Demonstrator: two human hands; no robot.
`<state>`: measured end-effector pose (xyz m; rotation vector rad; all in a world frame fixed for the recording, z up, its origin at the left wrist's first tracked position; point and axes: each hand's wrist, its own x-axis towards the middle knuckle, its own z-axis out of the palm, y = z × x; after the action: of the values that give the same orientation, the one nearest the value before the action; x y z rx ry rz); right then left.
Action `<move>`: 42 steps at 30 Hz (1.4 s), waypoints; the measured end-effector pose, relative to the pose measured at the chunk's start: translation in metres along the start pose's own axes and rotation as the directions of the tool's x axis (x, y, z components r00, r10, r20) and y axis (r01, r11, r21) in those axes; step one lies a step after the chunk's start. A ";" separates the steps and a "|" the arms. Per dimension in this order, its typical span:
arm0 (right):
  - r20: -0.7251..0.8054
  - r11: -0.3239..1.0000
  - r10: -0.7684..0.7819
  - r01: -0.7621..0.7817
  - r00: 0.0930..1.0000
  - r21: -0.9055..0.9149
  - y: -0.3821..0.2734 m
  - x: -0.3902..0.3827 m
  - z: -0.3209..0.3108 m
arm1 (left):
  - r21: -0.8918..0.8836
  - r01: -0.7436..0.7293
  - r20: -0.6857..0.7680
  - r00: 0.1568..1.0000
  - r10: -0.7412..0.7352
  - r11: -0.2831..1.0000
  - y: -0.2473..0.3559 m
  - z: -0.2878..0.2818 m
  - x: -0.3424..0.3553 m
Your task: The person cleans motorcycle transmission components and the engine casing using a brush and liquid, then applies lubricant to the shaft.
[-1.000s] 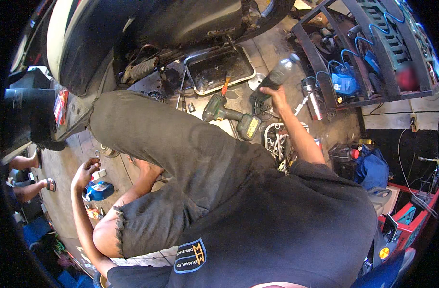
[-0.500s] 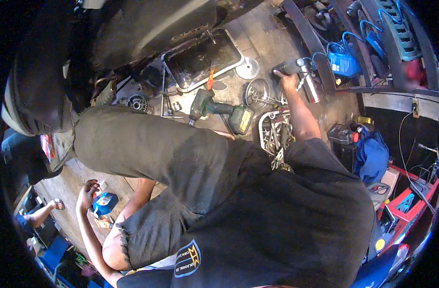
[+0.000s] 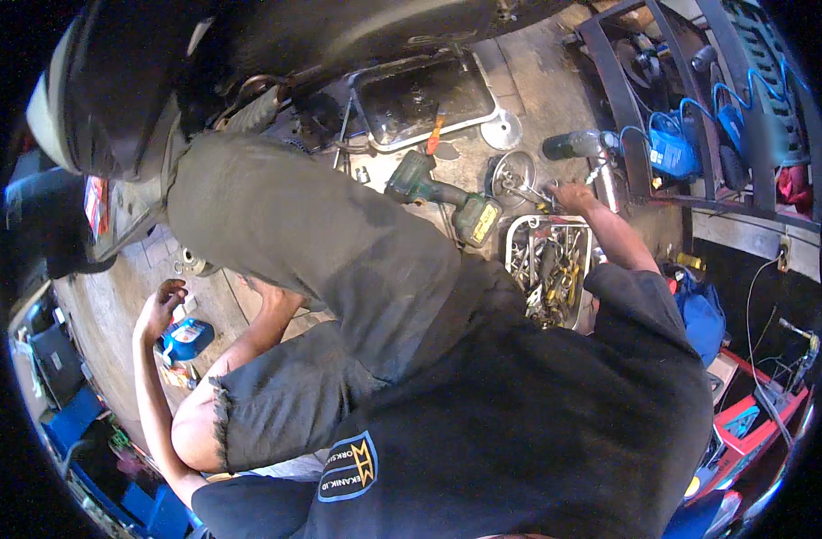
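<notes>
My right hand (image 3: 573, 197) reaches low over the floor, beside the round metal dish (image 3: 513, 172) with metal tools lying in it. Its fingers point down and left and are partly hidden, so their hold is unclear. Just beyond it lies an air tool (image 3: 576, 145) with a dark body and silver handle. Below the hand a wire-rimmed tray (image 3: 509, 244) holds many wrenches and other metal tools. A green and black cordless impact wrench (image 3: 441, 192) lies left of the dish. My left hand (image 3: 162, 310) is raised with loosely curled fingers, near a blue bottle (image 3: 187, 339), apparently holding nothing.
A rectangular drip pan (image 3: 494, 106) and a pale disc (image 3: 502, 131) lie ahead under a dark vehicle part. At right stands a metal rack (image 3: 618, 81) with a blue coiled hose (image 3: 689, 110). A red toolbox (image 3: 754, 419) sits at lower right. Another person's trousered leg (image 3: 276, 193) spans the left.
My right hand has let go of the air tool and moved down toward the dish and tool tray. The left hand stays raised near the blue bottle. The whole view has shifted slightly.
</notes>
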<state>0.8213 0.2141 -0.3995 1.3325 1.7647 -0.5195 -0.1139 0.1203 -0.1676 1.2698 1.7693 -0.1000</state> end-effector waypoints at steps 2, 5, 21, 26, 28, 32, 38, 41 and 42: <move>0.064 0.998 -0.036 0.039 0.997 -0.053 0.001 -0.009 -0.007 | -0.028 -0.018 -0.020 1.000 0.018 0.999 -0.008 0.003 -0.009; -0.133 0.937 -0.209 0.159 0.969 -0.311 -0.010 -0.051 -0.053 | -0.119 -0.018 -0.046 0.999 0.013 0.993 -0.007 0.008 -0.016; -0.718 0.825 -0.337 0.558 0.609 0.086 -0.228 -0.189 -0.226 | -0.095 -0.006 -0.107 0.994 -0.004 0.995 -0.066 0.039 -0.041; -0.921 0.632 -0.279 0.774 0.272 0.037 -0.358 -0.140 -0.293 | 0.067 0.137 -0.085 0.988 -0.131 0.988 -0.028 0.036 -0.053; -0.926 0.670 -0.297 0.742 0.232 -0.029 -0.387 -0.127 -0.321 | 0.118 0.044 -0.101 0.994 -0.032 0.992 -0.049 0.031 -0.043; -0.962 0.734 -0.227 0.677 0.153 -0.065 -0.430 -0.121 -0.353 | 0.110 0.038 -0.193 0.981 -0.016 0.993 -0.061 0.033 -0.047; -0.902 0.754 -0.208 0.650 0.377 0.098 -0.434 -0.107 -0.368 | 0.006 0.072 -0.145 0.987 -0.071 0.997 -0.072 0.038 -0.056; -0.802 0.857 -0.259 0.511 0.539 0.067 -0.424 -0.109 -0.377 | 0.010 0.036 -0.108 0.994 -0.035 0.999 -0.087 0.049 -0.054; -0.810 0.887 -0.271 0.461 0.520 -0.001 -0.417 -0.104 -0.375 | 0.024 0.057 -0.097 0.994 -0.054 0.998 -0.085 0.054 -0.054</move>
<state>0.3041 0.2866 -0.1705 1.4526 2.8714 -0.3539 -0.1446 0.0139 -0.1954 1.2628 1.8922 -0.0955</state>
